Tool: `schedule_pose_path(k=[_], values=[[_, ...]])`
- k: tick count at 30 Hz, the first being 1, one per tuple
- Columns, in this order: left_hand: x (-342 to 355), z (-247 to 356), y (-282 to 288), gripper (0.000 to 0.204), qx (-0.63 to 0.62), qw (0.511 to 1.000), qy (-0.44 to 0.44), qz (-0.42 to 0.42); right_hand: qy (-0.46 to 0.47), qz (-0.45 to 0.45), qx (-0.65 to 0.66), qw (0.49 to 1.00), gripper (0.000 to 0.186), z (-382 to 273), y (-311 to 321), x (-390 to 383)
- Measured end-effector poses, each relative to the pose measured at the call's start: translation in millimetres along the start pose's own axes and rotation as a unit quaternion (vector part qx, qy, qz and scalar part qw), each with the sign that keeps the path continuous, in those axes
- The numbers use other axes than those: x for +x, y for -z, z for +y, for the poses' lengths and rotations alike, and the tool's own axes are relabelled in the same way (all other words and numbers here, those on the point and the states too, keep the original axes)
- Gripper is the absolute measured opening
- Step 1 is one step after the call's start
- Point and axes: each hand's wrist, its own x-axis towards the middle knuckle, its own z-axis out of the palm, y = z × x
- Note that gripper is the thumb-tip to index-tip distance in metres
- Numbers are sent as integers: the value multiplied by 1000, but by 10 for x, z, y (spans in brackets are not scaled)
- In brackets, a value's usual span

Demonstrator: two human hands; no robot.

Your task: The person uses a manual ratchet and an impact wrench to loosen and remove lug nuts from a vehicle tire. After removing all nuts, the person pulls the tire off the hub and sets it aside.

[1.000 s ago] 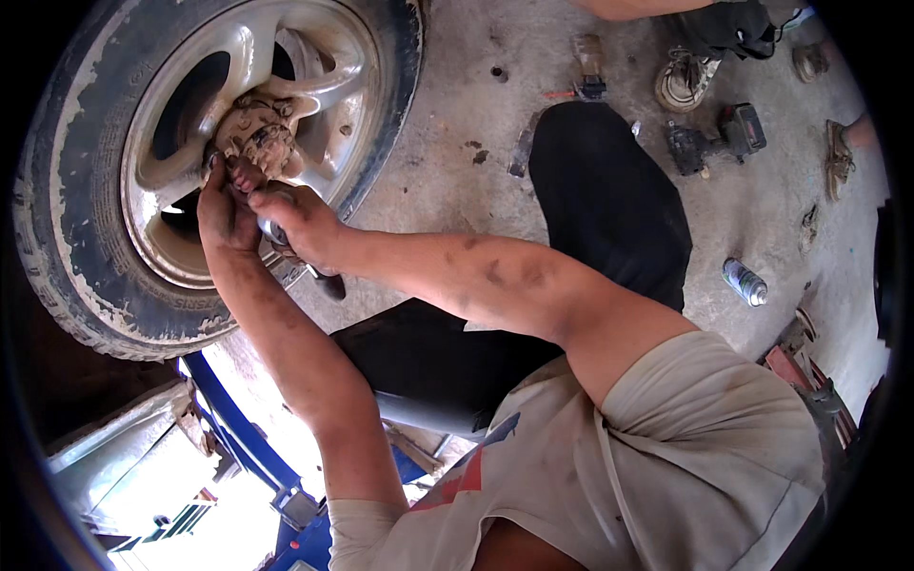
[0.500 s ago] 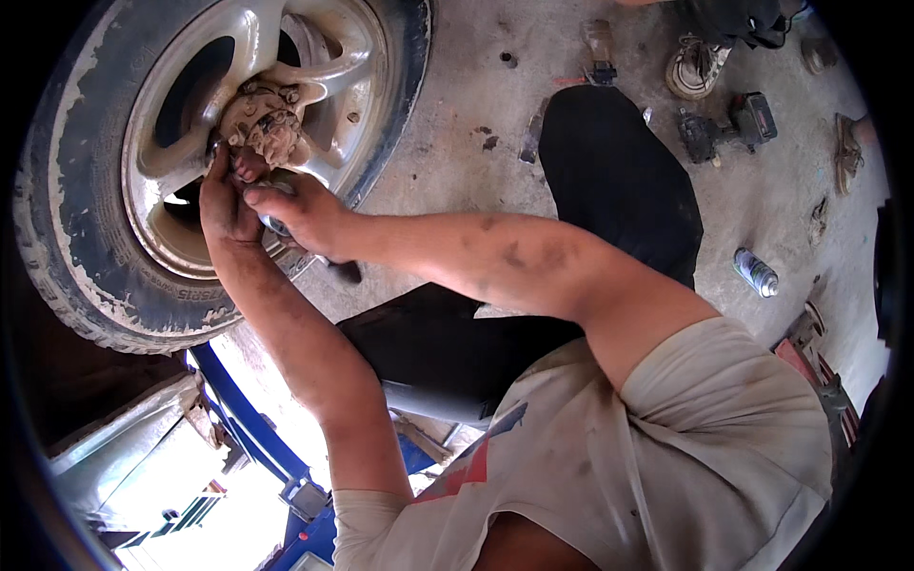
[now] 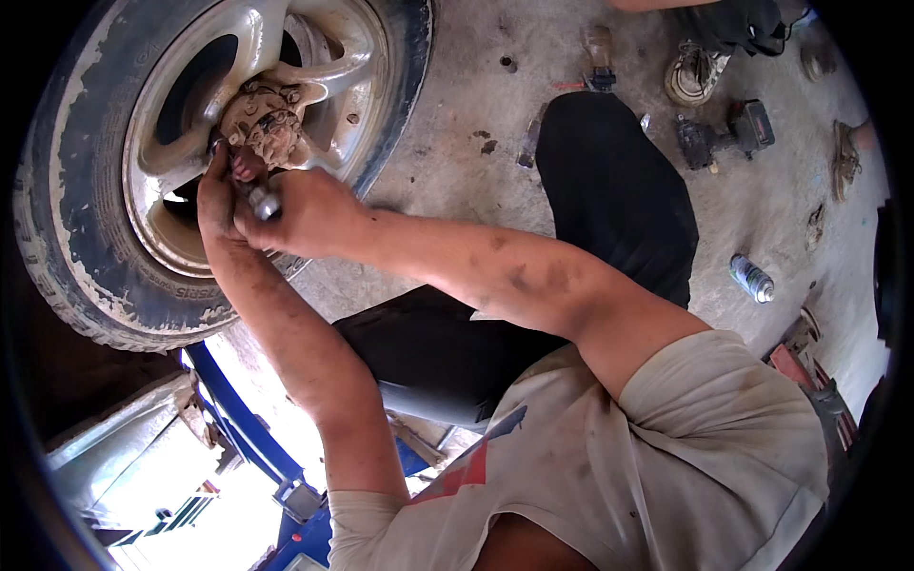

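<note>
Low against the muddy wheel hub [image 3: 265,119], my left hand [image 3: 221,198] has its fingers curled round the wheel end of a metal hand tool [image 3: 266,203]; the part inside the grip is mostly hidden. My right hand [image 3: 309,211] is closed on the same tool just beside it, and a shiny rounded piece shows between the two hands. The tool's exact kind is not visible. Behind them is the light alloy rim [image 3: 167,171] of a large wheel with a mud-caked tyre [image 3: 86,190].
On the concrete floor to the right lie a spray can [image 3: 752,278] and a cordless power tool [image 3: 728,133]. A shoe [image 3: 695,71] of another person is at the upper right. My dark-trousered knee [image 3: 609,162] is bent beside the wheel. Blue metal framing [image 3: 243,419] stands lower left.
My right hand has turned and risen slightly, swinging the tool. Its dark handle end, which showed below the hand, is gone from there; a shiny end now faces up. The left hand stays at the hub.
</note>
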Motion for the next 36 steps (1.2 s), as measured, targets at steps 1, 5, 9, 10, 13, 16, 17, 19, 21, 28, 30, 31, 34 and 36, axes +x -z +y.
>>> schedule_pose_path(k=[1,5,9,10,13,16,17,19,21,28,30,31,34,36], values=[[-44,-15,9,26,27,1000,-8,-1,12,-47,-194,980,45,-216,176,-38],[-83,-17,-132,28,29,999,-12,29,14,-31,-51,998,43,-146,136,41],[-25,-5,-122,29,62,998,-24,-3,-37,33,363,930,51,72,-189,45],[-8,-7,-127,29,79,997,-26,-9,-49,1,260,964,51,90,-76,79],[-34,-56,-57,30,98,993,-48,42,-2,-93,-272,958,52,-113,228,95],[-86,-48,-144,31,112,990,-47,73,29,-137,-415,899,54,-558,461,95],[-88,-30,-110,31,121,989,-42,69,45,-98,-284,953,53,-409,357,76],[-62,-8,-117,30,75,996,-17,34,78,-5,-16,997,52,220,-18,142],[-105,-47,-261,31,84,993,-48,66,26,-6,257,966,50,291,-124,90],[-11,-145,-255,36,161,964,-82,196,0,-41,90,995,44,210,39,70],[9,-137,-242,37,165,955,-84,230,100,1,-113,989,44,108,129,82],[-6,-168,-251,38,147,953,-86,252,81,-38,-200,976,45,-19,250,60],[-64,-345,-473,40,125,950,-91,270,75,-83,-240,964,48,58,417,-57],[-195,-544,-727,39,146,950,-91,262,90,-89,-193,973,51,337,478,-151]])
